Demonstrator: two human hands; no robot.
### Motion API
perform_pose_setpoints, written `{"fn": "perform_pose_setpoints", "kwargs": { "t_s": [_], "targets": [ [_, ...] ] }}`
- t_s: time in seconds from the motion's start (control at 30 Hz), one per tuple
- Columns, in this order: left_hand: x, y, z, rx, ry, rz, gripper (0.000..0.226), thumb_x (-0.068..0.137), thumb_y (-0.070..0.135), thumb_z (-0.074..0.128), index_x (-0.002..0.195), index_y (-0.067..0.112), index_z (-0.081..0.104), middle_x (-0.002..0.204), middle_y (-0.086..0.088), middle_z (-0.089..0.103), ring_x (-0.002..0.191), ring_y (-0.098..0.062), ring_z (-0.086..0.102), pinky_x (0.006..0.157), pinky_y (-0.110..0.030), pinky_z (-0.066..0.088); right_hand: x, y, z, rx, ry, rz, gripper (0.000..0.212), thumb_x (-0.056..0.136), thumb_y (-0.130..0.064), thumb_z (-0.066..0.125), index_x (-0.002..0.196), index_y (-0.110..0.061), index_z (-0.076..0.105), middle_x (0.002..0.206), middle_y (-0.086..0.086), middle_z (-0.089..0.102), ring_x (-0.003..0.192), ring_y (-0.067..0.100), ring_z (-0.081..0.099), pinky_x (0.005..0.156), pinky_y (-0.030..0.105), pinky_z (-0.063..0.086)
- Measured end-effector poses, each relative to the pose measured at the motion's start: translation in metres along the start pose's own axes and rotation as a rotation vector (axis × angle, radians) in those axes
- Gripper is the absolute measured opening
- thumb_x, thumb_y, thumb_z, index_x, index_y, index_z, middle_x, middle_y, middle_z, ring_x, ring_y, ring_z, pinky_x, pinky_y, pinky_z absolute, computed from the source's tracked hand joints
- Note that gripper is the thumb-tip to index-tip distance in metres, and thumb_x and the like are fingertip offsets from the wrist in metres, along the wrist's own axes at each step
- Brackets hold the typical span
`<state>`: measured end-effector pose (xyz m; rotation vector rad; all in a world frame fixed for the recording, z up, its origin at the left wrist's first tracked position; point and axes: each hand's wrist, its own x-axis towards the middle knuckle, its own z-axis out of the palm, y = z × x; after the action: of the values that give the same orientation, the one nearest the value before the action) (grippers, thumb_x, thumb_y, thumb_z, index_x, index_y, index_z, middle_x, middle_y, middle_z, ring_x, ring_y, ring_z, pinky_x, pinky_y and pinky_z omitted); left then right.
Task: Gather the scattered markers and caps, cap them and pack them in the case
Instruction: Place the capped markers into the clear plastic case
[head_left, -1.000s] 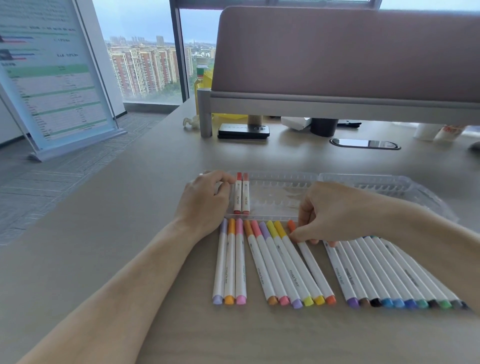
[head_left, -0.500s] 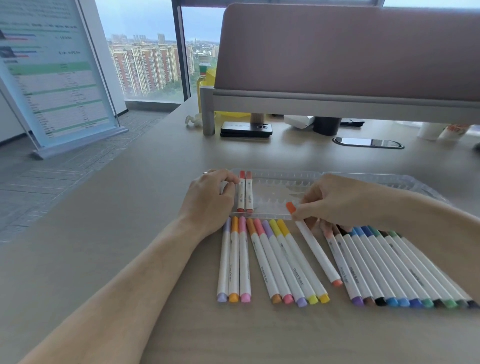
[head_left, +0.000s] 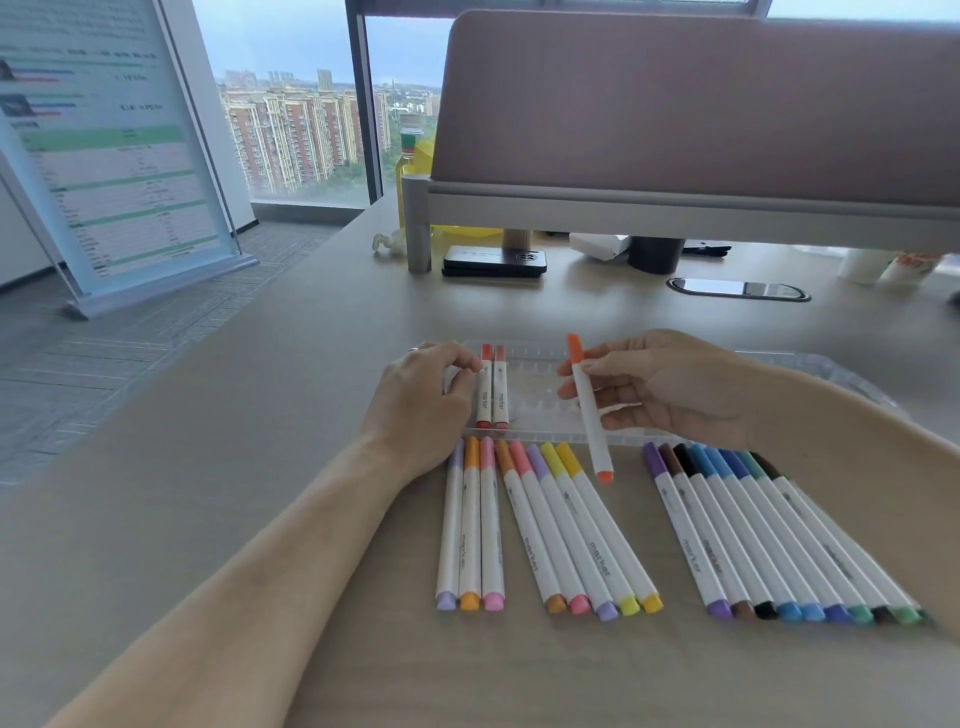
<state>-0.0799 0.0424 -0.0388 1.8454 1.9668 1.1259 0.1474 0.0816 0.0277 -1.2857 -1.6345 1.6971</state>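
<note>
Right hand (head_left: 670, 387) grip: thumb, fingertips pinch orange-capped white marker (head_left: 589, 410), near upright over clear plastic case (head_left: 535, 364), frame centre, likely aiming for slot beside two red-capped markers (head_left: 492, 387). Left hand (head_left: 421, 400) curled at case's left end, probably steadying; hold unclear. Other capped markers (head_left: 550, 525) wait on worktop (head_left: 260, 415) below.

Soft overcast daylight from tall glass window (head_left: 296, 78) far beyond left fingers (head_left: 457, 358); scene bright, even. Shadows faint on pale wooden desk (head_left: 260, 441) beneath fingers. Weak sheen on clear ribbed plastic case (head_left: 535, 400). White orange-capped marker (head_left: 597, 447) in right fingers (head_left: 623, 358) sharp; frame edges bent, blurred.
</note>
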Motion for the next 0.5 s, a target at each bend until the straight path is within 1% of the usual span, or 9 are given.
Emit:
{"fn": "perform_pose_setpoints", "kwargs": {
  "t_s": [0.03, 0.17, 0.27, 0.33, 0.43, 0.5],
  "targets": [
    [0.0, 0.001, 0.0, 0.0, 0.0, 0.0, 0.023, 0.104, 0.021, 0.049, 0.114, 0.022, 0.07, 0.126, 0.002, 0.066, 0.106, -0.006, 0.049, 0.082, -0.018, 0.036, 0.002, -0.002, 0.001, 0.017, 0.004, 0.005, 0.022, 0.104, -0.01, 0.053, 0.113, -0.002, 0.072, 0.095, 0.011, 0.078, 0.078, 0.017, 0.073, 0.072, 0.028, 0.062],
    [-0.001, 0.003, -0.001, 0.004, 0.021, -0.006, 0.023, 0.103, 0.021, 0.051, 0.114, 0.023, 0.071, 0.123, 0.004, 0.067, 0.105, -0.005, 0.049, 0.087, -0.019, 0.033, 0.011, -0.009, 0.006, 0.081, 0.033, -0.013, 0.022, 0.101, -0.009, 0.058, 0.116, 0.001, 0.07, 0.098, 0.014, 0.077, 0.076, 0.018, 0.073, 0.072, 0.028, 0.063],
    [-0.002, 0.005, -0.002, 0.0, 0.018, -0.017, 0.023, 0.102, 0.021, 0.051, 0.113, 0.024, 0.071, 0.123, 0.005, 0.067, 0.104, -0.005, 0.049, 0.081, -0.016, 0.033, 0.022, -0.014, 0.01, 0.086, 0.077, -0.037, 0.021, 0.098, -0.009, 0.064, 0.114, 0.002, 0.073, 0.092, 0.011, 0.076, 0.071, 0.014, 0.072, 0.067, 0.024, 0.063],
    [-0.003, 0.006, -0.002, -0.004, 0.014, -0.024, 0.023, 0.103, 0.021, 0.05, 0.114, 0.025, 0.071, 0.123, 0.006, 0.066, 0.105, -0.005, 0.049, 0.077, -0.013, 0.033, 0.03, -0.016, 0.013, 0.066, 0.111, -0.055, 0.018, 0.097, -0.011, 0.067, 0.109, 0.0, 0.075, 0.089, 0.008, 0.075, 0.067, 0.01, 0.07, 0.062, 0.02, 0.061],
    [-0.003, 0.007, -0.002, -0.009, 0.021, -0.036, 0.023, 0.103, 0.021, 0.051, 0.114, 0.025, 0.071, 0.124, 0.007, 0.066, 0.108, -0.007, 0.051, 0.085, -0.017, 0.032, 0.042, -0.019, 0.019, 0.024, 0.149, -0.071, 0.012, 0.094, -0.014, 0.072, 0.097, -0.005, 0.078, 0.088, 0.006, 0.074, 0.066, 0.009, 0.067, 0.06, 0.018, 0.059],
    [-0.004, 0.008, -0.002, -0.011, 0.015, -0.041, 0.023, 0.103, 0.021, 0.05, 0.115, 0.025, 0.07, 0.124, 0.006, 0.066, 0.108, -0.007, 0.051, 0.088, -0.019, 0.032, 0.049, -0.019, 0.023, -0.009, 0.165, -0.07, 0.012, 0.091, -0.018, 0.075, 0.091, -0.006, 0.079, 0.083, 0.006, 0.072, 0.065, 0.009, 0.064, 0.06, 0.017, 0.059]
  ]
}}
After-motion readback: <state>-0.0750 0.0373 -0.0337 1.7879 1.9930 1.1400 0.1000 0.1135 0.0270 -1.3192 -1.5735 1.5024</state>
